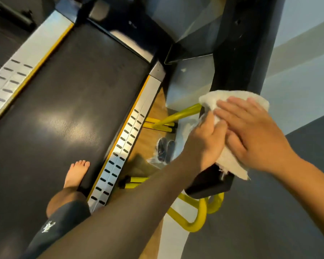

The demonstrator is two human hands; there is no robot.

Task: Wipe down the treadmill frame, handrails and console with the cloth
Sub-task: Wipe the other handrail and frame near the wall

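Up on the treadmill belt [64, 101], one bare foot [76, 173] planted near the silver side rail [123, 146] with its yellow edge strip. Both hands out to the right, working the black handrail [211, 181] that runs back toward the dark upright frame [239, 53]. White cloth [232, 161] draped over the top of that handrail, bunched at the far end, ragged edge hanging off the near side. Right hand [251, 131] flat on the cloth, fingers straight and spread, pressing down, gripping nothing. Left hand [206, 141] just beside it, touching it, thumb and fingers curled onto the cloth's inner edge and round the rail beneath. Exact hold there partly hidden by the fabric. Below the handrail, yellow tubular bars [196, 215] on the floor, more yellow tubing [178, 115] further back. Clear plastic bag with dark items [164, 149] lying on the wooden floor strip [148, 131] beside the side rail. Dark shorts [60, 225] at the bottom edge.
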